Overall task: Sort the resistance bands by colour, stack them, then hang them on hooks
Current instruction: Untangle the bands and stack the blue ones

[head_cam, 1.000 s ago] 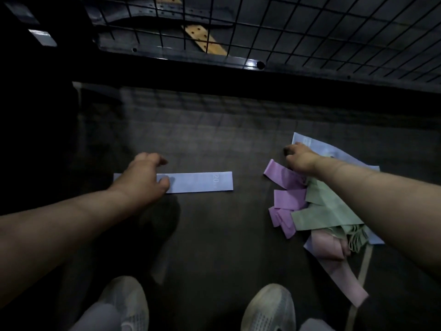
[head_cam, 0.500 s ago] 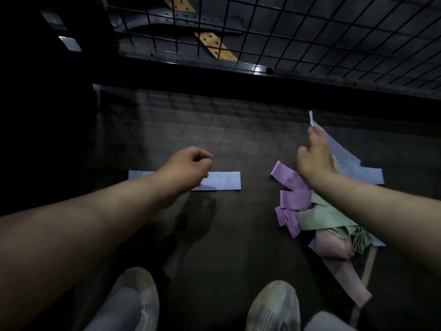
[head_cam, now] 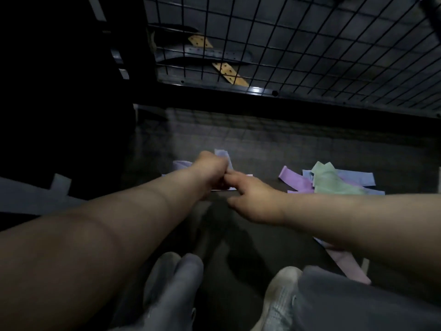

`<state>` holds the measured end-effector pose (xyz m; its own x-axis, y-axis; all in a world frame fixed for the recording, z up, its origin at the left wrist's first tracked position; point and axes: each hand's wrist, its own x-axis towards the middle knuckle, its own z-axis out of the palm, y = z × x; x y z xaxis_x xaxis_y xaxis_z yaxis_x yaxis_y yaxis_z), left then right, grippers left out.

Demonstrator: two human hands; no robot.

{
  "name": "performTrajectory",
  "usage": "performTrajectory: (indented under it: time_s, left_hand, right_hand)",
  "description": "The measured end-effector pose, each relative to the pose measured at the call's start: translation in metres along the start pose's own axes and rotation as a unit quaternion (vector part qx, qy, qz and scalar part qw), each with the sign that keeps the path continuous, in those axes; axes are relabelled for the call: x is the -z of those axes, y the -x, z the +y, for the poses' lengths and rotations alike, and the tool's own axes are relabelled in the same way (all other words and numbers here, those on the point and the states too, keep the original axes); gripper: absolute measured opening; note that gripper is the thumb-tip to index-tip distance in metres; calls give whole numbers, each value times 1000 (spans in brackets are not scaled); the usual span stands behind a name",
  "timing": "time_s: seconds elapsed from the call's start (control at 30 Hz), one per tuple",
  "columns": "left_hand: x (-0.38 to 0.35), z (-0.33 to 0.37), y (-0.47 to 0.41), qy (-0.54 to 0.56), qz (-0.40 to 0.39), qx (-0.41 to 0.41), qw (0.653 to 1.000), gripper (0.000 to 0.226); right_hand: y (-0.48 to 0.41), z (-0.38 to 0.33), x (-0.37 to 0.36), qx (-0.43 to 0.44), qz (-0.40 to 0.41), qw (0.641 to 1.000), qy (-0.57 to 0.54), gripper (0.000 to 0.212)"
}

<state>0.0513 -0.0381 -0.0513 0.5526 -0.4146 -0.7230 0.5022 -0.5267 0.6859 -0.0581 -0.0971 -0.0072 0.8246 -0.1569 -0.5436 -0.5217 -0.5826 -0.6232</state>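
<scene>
My left hand (head_cam: 210, 169) is curled round a light blue band (head_cam: 223, 155), whose end sticks up past the knuckles. My right hand (head_cam: 253, 198) meets it from the right, index finger stretched to the left fist and thumb apart below. Under both hands lies the flat blue band (head_cam: 181, 164) on the dark floor, mostly hidden. The mixed pile (head_cam: 334, 181) of purple, green and blue bands sits to the right, untouched. A pink band (head_cam: 346, 266) trails out below my right forearm.
A black wire grid panel (head_cam: 298, 44) stands behind the floor area, with a perforated wooden strip (head_cam: 229, 72) behind it. My two shoes (head_cam: 279, 297) are at the bottom. A pale sheet (head_cam: 31, 197) lies at the left.
My right hand carried a blue band from the pile leftwards to the flat blue band. My left hand rose and gripped it. The camera tilted up.
</scene>
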Motion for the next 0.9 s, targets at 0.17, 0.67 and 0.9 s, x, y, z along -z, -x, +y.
performTrajectory:
  time_s: [0.17,0.67,0.9]
  left_hand:
    - [37,2,18,-155,-90,-47,983,28]
    - [78,-29,-30,-13,-100,-24,995,9]
    - [91,-71,-61,38,3,64,997,9]
  right_hand:
    - [14,-42,14,-145,-35,979,138,33]
    - [-46,62,11,-93,-57,992,-63,27]
    - [-77,127,11,-139,35,980,-138,28]
